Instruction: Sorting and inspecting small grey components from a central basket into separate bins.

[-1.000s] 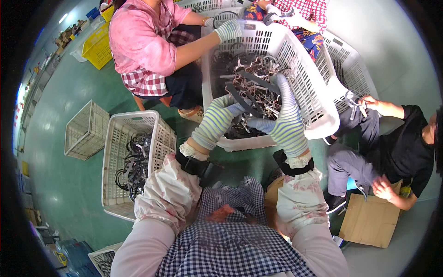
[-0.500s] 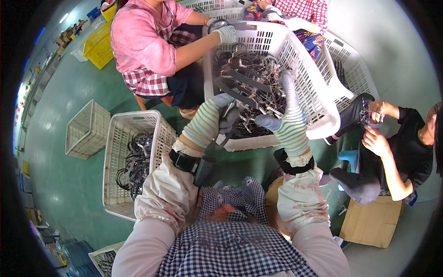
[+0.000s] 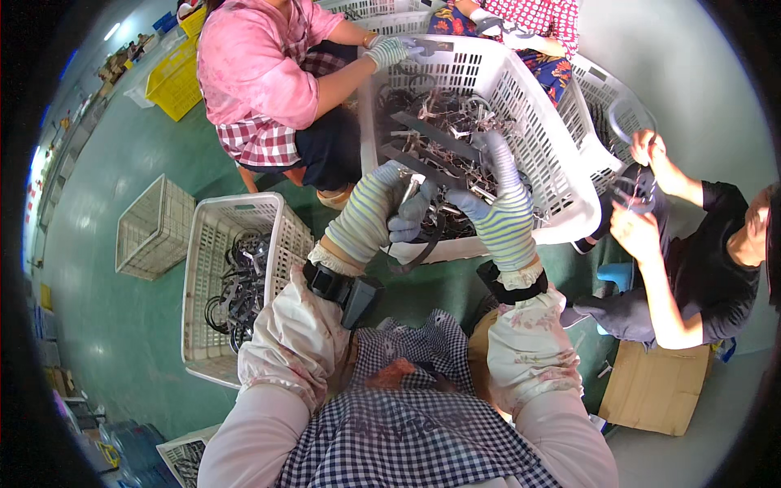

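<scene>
Striped-gloved, our left hand [image 3: 382, 213] and right hand [image 3: 496, 220] grip a black strap part [image 3: 419, 244]; tangled basket [image 3: 569, 213] parts could snag it.

Glossy green floor [image 3: 122, 325], yellow crate [image 3: 172, 81]

Both gloved hands, left hand [image 3: 382, 213] and right hand [image 3: 496, 218], raised, fingers curled.

Light: bright, even, from overhead; my view is well lit.
Glare: pale sheen on the green floor [image 3: 122, 325].
Shadows: soft, short.
Edges: fisheye bending, black rim.
Focus: sharp centrally, softer outward.
</scene>
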`<state>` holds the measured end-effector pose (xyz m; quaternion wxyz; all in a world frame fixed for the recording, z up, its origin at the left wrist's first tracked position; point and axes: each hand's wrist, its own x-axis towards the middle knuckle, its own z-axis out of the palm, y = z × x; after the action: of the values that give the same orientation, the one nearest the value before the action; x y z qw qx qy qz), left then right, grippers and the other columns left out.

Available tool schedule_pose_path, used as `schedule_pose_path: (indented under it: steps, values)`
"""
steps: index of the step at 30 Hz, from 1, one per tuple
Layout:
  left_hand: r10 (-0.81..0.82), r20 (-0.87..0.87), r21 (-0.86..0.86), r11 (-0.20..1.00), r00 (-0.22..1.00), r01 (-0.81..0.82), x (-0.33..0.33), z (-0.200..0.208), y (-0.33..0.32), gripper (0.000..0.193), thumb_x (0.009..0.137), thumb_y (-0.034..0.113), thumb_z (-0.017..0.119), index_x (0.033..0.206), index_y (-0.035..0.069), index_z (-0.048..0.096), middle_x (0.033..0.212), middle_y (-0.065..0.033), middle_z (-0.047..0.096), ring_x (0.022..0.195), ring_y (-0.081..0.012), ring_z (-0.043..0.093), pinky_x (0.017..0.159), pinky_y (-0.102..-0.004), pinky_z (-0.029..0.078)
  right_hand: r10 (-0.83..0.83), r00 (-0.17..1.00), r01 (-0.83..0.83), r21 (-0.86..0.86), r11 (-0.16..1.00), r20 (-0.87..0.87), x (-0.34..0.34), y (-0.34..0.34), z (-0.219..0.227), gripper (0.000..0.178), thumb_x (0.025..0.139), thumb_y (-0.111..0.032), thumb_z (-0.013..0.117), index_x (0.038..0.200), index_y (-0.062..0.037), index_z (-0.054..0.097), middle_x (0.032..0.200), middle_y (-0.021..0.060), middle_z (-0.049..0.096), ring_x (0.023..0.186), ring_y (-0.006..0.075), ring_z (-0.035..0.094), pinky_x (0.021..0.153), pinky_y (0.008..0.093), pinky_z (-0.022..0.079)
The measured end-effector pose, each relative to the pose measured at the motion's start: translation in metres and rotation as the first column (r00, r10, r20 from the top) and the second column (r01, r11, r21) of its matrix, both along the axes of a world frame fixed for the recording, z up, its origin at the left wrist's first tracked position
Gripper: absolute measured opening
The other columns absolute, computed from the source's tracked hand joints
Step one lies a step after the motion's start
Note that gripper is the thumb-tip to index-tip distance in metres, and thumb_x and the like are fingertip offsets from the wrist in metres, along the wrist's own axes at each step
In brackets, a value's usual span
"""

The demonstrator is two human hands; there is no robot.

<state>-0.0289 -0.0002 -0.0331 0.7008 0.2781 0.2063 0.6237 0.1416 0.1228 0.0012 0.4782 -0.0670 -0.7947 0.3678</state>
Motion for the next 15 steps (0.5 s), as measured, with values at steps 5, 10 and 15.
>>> schedule_pose_path:
  steps: [5, 10, 15]
  values:
    - [0.124, 0.086, 0.092, 0.987, 0.988, -0.132, -0.007, 0.009, -0.001, 0.043, 0.096, 0.048, 0.044, 0.098, 0.008, 0.060, 0.060, -0.0017, 0.050, 0.037, -0.0118, 0.038, 0.034, -0.0271, 0.033, -0.028, 0.991, 0.050, -0.166, 0.985, 0.131, 0.006, 0.013, -0.005, 0.062, 0.082, -0.037, 0.075, 0.130, -0.0026, 0.055, 0.120, 0.0193, 0.063, 0.112, 0.0292, 0.062, 0.096, 0.0356, 0.047]
    - [0.313, 0.198, 0.105, 0.935, 0.929, -0.338, -0.016, 0.015, -0.015, 0.040, 0.096, 0.045, 0.046, 0.107, 0.009, 0.059, 0.058, 0.0013, 0.043, 0.038, -0.0099, 0.037, 0.034, -0.0264, 0.034, -0.057, 0.905, 0.157, -0.207, 0.966, 0.421, 0.000, 0.033, -0.030, 0.052, 0.090, -0.041, 0.066, 0.125, -0.0025, 0.059, 0.114, 0.0181, 0.066, 0.110, 0.0257, 0.063, 0.094, 0.0347, 0.047]
    - [0.241, 0.288, 0.197, 0.932, 0.927, -0.304, -0.020, 0.020, -0.005, 0.044, 0.097, 0.046, 0.046, 0.114, 0.008, 0.059, 0.058, 0.0022, 0.043, 0.038, -0.0094, 0.035, 0.035, -0.0256, 0.033, 0.281, 0.791, 0.029, -0.493, 0.870, 0.543, -0.003, 0.050, -0.086, 0.048, 0.095, -0.044, 0.058, 0.116, -0.0018, 0.065, 0.100, 0.0097, 0.069, 0.088, 0.0161, 0.063, 0.085, 0.0285, 0.049]
